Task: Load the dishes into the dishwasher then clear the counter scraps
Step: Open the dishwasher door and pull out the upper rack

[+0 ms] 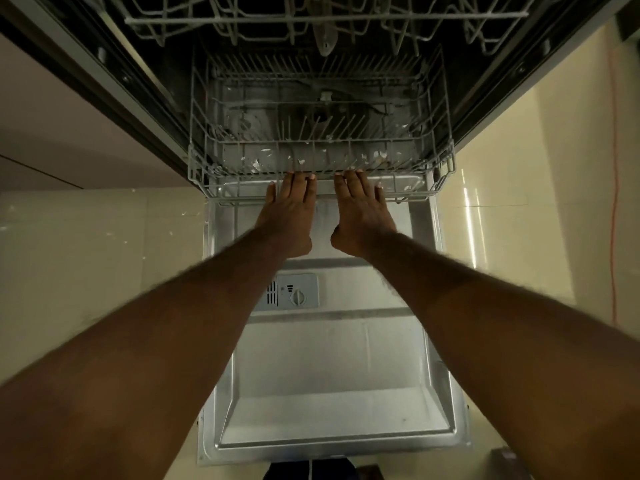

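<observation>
The dishwasher stands open, its steel door point(332, 368) folded down flat in front of me. The grey wire lower rack point(204, 161) holds no dishes and sits mostly inside the tub, its front edge over the door's hinge end. My left hand point(289, 216) and my right hand point(362, 213) lie side by side, palms down with fingers straight. Their fingertips touch the rack's front rail. The upper rack point(325, 19) also looks bare. No dishes or scraps are in view.
A detergent dispenser point(294, 292) with a round knob sits in the door's inner face. Pale glossy floor tiles point(86, 258) spread on both sides of the door. Cabinet fronts flank the machine, and an orange cord point(614, 202) hangs along the right wall.
</observation>
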